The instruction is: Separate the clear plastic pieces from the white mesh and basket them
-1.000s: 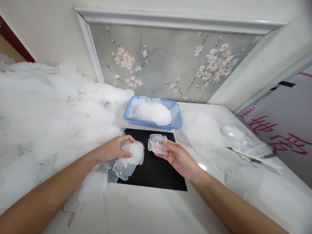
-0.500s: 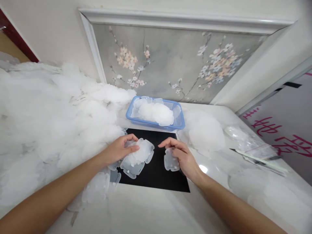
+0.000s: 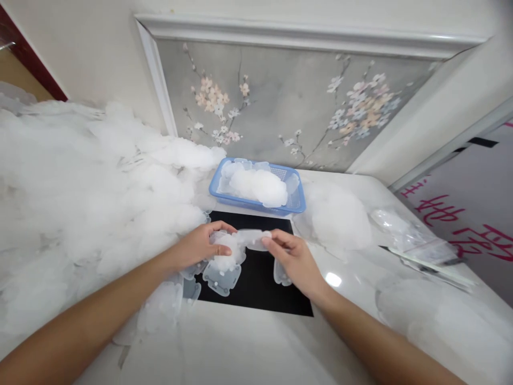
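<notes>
My left hand (image 3: 204,247) is closed on a stack of thin translucent plastic pieces (image 3: 225,256), roughly square with rounded, notched edges. A similar piece (image 3: 222,279) pokes out below that stack, over the black mat (image 3: 256,299). Between thumb and forefinger, my right hand (image 3: 294,259) pinches the right edge of a single translucent plastic piece (image 3: 251,239), seen nearly edge-on, whose left end meets the stack. Another such piece (image 3: 280,272) shows beneath my right hand; whether the lower fingers hold it is hidden.
Behind the mat stands a blue basket (image 3: 258,205) holding several of these pieces. A large heap (image 3: 100,203) of them covers the table's left side, and a smaller pile (image 3: 340,219) lies right of the basket. Clear plastic bags (image 3: 417,238) lie further right.
My right hand has moved its fingertips left and now pinches one piece from the stack, lifting its right edge. My left hand keeps its grip, almost unmoved.
</notes>
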A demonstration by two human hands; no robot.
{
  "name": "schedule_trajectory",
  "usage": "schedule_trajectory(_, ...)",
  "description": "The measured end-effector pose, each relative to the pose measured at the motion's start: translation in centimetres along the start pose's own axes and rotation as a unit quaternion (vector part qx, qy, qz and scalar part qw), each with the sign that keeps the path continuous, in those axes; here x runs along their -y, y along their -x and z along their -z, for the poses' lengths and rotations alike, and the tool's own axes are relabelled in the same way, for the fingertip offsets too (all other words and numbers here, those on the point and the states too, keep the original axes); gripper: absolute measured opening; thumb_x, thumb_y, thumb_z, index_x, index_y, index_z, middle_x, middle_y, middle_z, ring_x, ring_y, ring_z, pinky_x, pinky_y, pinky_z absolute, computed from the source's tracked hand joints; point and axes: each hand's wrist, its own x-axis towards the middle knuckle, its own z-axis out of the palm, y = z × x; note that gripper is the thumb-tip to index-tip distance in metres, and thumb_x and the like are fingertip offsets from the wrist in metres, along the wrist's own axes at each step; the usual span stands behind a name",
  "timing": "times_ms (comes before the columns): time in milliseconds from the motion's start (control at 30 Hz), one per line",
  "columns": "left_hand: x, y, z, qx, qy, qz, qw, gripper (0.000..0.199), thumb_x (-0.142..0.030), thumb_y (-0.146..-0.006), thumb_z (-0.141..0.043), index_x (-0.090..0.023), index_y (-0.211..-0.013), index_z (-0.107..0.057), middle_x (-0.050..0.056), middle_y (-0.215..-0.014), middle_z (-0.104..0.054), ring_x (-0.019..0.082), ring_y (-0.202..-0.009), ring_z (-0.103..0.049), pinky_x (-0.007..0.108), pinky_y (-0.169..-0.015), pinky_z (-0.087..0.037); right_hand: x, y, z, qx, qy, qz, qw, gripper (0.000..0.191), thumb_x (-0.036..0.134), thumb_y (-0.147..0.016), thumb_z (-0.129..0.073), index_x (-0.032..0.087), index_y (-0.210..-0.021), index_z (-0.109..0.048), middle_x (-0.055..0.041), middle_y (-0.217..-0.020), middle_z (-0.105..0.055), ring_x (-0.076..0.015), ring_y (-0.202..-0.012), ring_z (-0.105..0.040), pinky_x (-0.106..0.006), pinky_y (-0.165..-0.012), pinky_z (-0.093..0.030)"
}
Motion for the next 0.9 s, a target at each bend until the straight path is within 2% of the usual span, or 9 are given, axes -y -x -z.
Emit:
schedule_trajectory(133,-0.2,0.3,1.0,0.057,-0.007,0.009,0.998,0.063,-0.039,-0.07,-0.083,-0.025,-0.127,-0.06,0.004,-0.103,-0.069,0.023,-0.089,-0.066,0.031,-0.073,-0.052,0.0,-0.6,0.9,-0.013,-0.177,-0.128,0.976,0.036,0.059,-0.074,-0.077,0.024,-0.076,-0.071,0.0022,-0.057,-0.054,-0.0117,-0.046,-0.044,-0.026,-0.042,-0.031)
schedule_trajectory(233,-0.5,0.5,1.5,0.11,-0.008,0.017,0.994,0.075,-0.033,-0.065,-0.087,-0.029,-0.133,-0.055,0.003,-0.108,-0.068,0.024,-0.098,-0.066,0.032,-0.078,-0.053,-0.2,-0.9,1.2,-0.007,-0.229,-0.159,0.96,0.033,0.054,-0.069,-0.082,0.024,-0.072,-0.068,0.0013,-0.062,-0.059,-0.0123,-0.049,-0.048,-0.026,-0.042,-0.033)
schedule_trajectory(333,-0.6,0.6,1.7,0.126,-0.016,0.015,0.992,0.076,-0.026,-0.064,-0.086,-0.03,-0.134,-0.054,0.003,-0.111,-0.067,0.024,-0.1,-0.065,0.031,-0.079,-0.053,-0.4,-1.0,1.3,-0.001,-0.255,-0.177,0.951,0.03,0.052,-0.07,-0.082,0.024,-0.075,-0.071,0.0007,-0.067,-0.064,-0.0129,-0.053,-0.051,-0.026,-0.045,-0.037)
schedule_trajectory(467,-0.4,0.7,1.6,0.083,-0.006,0.008,0.997,0.061,-0.026,-0.071,-0.081,-0.027,-0.128,-0.058,0.004,-0.104,-0.067,0.023,-0.09,-0.066,0.031,-0.073,-0.053,-0.4,-0.9,1.3,0.003,-0.264,-0.193,0.945,0.028,0.05,-0.072,-0.081,0.025,-0.082,-0.074,-0.0008,-0.074,-0.069,-0.0142,-0.058,-0.055,-0.026,-0.049,-0.042)
schedule_trajectory(533,-0.3,0.7,1.5,0.055,0.029,0.009,0.998,0.063,-0.028,-0.073,-0.08,-0.027,-0.131,-0.055,0.002,-0.095,-0.067,0.02,-0.081,-0.066,0.029,-0.067,-0.053,-0.4,-0.9,1.4,0.003,-0.264,-0.194,0.945,0.029,0.05,-0.072,-0.081,0.025,-0.085,-0.075,-0.0006,-0.074,-0.069,-0.0144,-0.058,-0.055,-0.026,-0.05,-0.044)
schedule_trajectory(633,-0.6,0.6,1.0,-0.013,0.155,0.004,0.988,0.081,-0.026,-0.067,-0.086,-0.028,-0.137,-0.047,0.0,-0.09,-0.067,0.017,-0.073,-0.065,0.027,-0.063,-0.054,-0.3,-1.0,1.4,0.001,-0.26,-0.198,0.945,0.032,0.051,-0.071,-0.082,0.025,-0.088,-0.075,0.0004,-0.071,-0.067,-0.0132,-0.057,-0.054,-0.025,-0.052,-0.046)
schedule_trajectory(700,-0.9,0.3,0.6,-0.072,0.247,-0.001,0.966,0.083,-0.023,-0.058,-0.092,-0.024,-0.131,-0.053,0.001,-0.092,-0.068,0.017,-0.074,-0.066,0.027,-0.064,-0.055,-0.2,-1.1,1.3,-0.001,-0.25,-0.189,0.95,0.034,0.052,-0.07,-0.083,0.025,-0.087,-0.073,0.0008,-0.071,-0.065,-0.0121,-0.056,-0.052,-0.025,-0.052,-0.045)
schedule_trajectory(767,-1.0,0.1,-0.1,-0.104,0.3,0.001,0.948,0.075,-0.023,-0.053,-0.094,-0.019,-0.119,-0.059,0.002,-0.094,-0.069,0.018,-0.077,-0.067,0.027,-0.067,-0.056,-0.1,-1.1,1.2,-0.003,-0.233,-0.165,0.958,0.036,0.054,-0.069,-0.083,0.023,-0.076,-0.067,0.0013,-0.068,-0.06,-0.0113,-0.056,-0.051,-0.024,-0.05,-0.043)
schedule_trajectory(900,-0.9,-0.2,-1.6,-0.1,0.34,0.02,0.935,0.062,-0.026,-0.057,-0.093,-0.017,-0.11,-0.063,0.006,-0.096,-0.071,0.02,-0.082,-0.068,0.029,-0.07,-0.056,-0.1,-1.0,1.2,-0.027,-0.175,-0.101,0.979,0.056,0.059,-0.072,-0.079,0.023,-0.06,-0.038,0.0065,-0.053,-0.037,-0.0097,-0.046,-0.037,-0.024,-0.042,-0.032)
